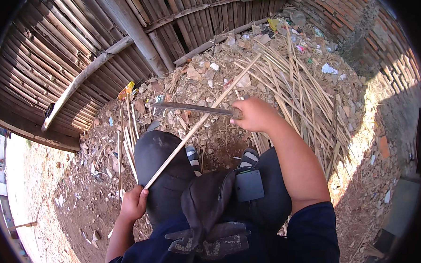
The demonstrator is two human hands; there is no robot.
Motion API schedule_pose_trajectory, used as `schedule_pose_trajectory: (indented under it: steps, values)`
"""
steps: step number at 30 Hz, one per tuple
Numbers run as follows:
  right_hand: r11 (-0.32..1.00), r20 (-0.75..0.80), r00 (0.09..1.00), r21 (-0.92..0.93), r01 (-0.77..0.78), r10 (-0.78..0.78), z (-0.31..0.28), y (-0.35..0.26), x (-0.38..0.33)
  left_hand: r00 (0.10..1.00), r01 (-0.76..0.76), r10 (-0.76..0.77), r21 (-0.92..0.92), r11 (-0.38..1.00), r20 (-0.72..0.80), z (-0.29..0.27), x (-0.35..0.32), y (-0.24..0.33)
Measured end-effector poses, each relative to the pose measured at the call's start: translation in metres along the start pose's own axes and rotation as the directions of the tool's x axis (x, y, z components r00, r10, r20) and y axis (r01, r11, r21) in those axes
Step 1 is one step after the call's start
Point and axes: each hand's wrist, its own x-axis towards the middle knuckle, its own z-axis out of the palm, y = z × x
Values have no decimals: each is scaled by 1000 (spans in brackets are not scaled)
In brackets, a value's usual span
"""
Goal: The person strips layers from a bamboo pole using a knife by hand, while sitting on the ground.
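Observation:
In my left hand (134, 203), closed beside my left knee, is the near end of a long pale bamboo strip (179, 146). The strip slants away up and to the right. My right hand (256, 115) grips the handle of a long knife (192, 107), its dark blade pointing left. The blade crosses the strip near the middle; whether it is cutting in or only resting against it, I cannot tell. Both my knees are bent, with sandalled feet (249, 157) between them.
A large heap of split bamboo strips (306, 98) lies ahead to the right. A few more strips (128, 142) stand by my left knee. Rubble and litter (208, 72) cover the ground ahead. A bamboo wall (58, 63) rises at left, a brick wall (347, 20) at far right.

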Motion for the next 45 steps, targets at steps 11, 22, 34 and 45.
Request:
schedule_pose_trajectory:
  steps: [11,22,34,45]
  values:
    - [991,-43,992,70,-111,115,8,26,12,999,40,-40,-30,999,26,-5,5,8]
    - [978,-177,968,141,-157,181,12,58,24,998,58,-57,-52,997,28,-7,7,7]
    - [967,18,995,236,-98,97,4,46,19,999,33,-32,-62,998,15,1,7,-2]
    - [1000,62,998,-10,-22,23,6,14,17,1000,-15,16,23,1000,-23,0,4,-1]
